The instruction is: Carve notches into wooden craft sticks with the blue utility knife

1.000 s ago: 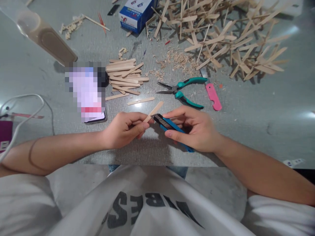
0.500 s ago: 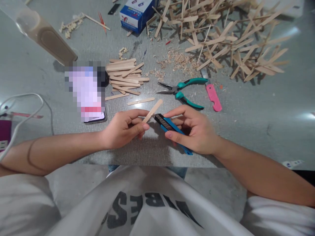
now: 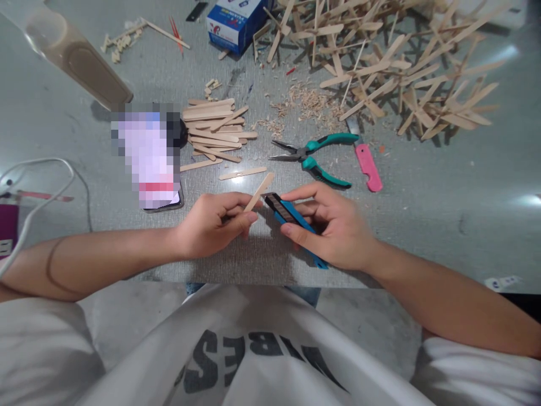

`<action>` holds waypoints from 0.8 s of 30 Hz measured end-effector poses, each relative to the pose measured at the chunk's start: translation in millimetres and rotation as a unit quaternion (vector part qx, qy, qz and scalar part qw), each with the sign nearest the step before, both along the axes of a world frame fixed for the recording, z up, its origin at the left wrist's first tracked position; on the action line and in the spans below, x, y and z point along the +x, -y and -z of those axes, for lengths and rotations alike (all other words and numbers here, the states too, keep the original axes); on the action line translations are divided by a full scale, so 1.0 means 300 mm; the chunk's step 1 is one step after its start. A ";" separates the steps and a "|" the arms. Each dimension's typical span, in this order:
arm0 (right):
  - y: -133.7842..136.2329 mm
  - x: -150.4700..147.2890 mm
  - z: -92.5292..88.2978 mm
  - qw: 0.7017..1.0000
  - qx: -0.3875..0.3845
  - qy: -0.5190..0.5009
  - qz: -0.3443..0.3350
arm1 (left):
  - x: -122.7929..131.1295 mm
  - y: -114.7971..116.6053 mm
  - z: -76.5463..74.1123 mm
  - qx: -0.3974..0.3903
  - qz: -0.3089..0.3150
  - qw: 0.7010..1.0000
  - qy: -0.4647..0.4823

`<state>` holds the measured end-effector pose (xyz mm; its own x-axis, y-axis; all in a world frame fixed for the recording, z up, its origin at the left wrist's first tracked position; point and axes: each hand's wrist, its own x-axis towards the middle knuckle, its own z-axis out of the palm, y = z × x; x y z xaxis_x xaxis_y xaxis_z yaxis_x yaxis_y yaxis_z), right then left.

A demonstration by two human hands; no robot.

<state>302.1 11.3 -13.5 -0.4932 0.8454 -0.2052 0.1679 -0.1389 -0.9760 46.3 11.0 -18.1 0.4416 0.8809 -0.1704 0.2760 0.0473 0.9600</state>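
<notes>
My left hand (image 3: 224,223) pinches a wooden popsicle stick (image 3: 261,190) between thumb and fingers, its free end pointing up and to the right. Wrapped round a blue utility knife (image 3: 291,214), my right hand (image 3: 332,223) keeps the black tip close to the stick. Whether the blade touches the wood I cannot tell. Just beyond my hands, another popsicle stick (image 3: 243,173) lies on the table, and green-handled needle-nose pliers (image 3: 301,155) rest with their jaws apart. A pink-handled knife (image 3: 367,166) lies to the right of the pliers.
A pile of popsicle sticks (image 3: 215,127) lies beside a phone (image 3: 147,158). Wood shavings (image 3: 310,104) are scattered near crossed-stick assemblies (image 3: 380,73) at the back right. A blue box (image 3: 234,25), a beige bottle (image 3: 80,62) and a white cable (image 3: 63,163) are also on the table.
The stick in my left hand has turned slightly more upright and shifted a little left. The utility knife has moved slightly left along with my right hand.
</notes>
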 end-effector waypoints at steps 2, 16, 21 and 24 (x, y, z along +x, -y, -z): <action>0.005 -0.003 0.005 1.000 -0.001 -0.001 -0.002 | 0.001 0.002 0.003 0.015 -0.005 1.000 -0.012; 0.026 -0.008 0.014 1.000 -0.013 -0.017 0.011 | 0.004 0.002 0.007 0.023 -0.025 0.999 -0.036; 0.026 -0.009 0.020 1.000 -0.025 -0.018 0.006 | 0.001 -0.002 0.007 0.030 -0.015 0.999 -0.037; 0.027 -0.009 0.018 0.999 -0.034 -0.011 0.009 | 0.001 0.000 0.009 0.030 -0.015 0.999 -0.037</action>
